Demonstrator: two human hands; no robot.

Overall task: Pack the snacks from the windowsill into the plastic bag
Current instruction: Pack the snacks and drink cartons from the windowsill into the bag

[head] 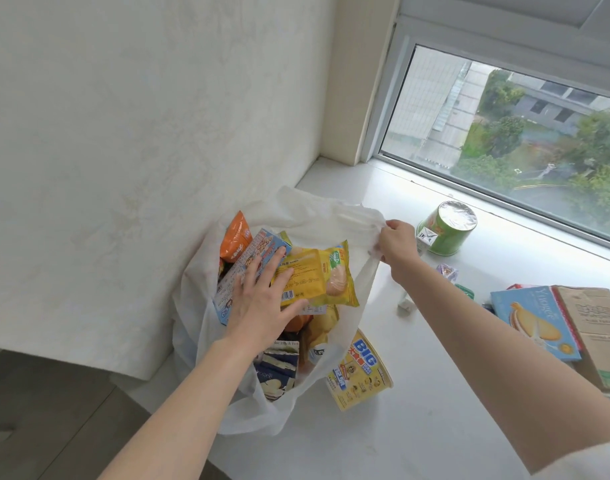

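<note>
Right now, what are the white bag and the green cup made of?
Bag: looks like thin, soft plastic, since it crinkles and light shows through. Green cup: probably paper or foam with a shiny foil or film lid, since the top glints.

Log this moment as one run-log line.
left hand: presses yellow packet into bag | right hand: grips bag handle | sill: green cup, blue box unpacked
</note>
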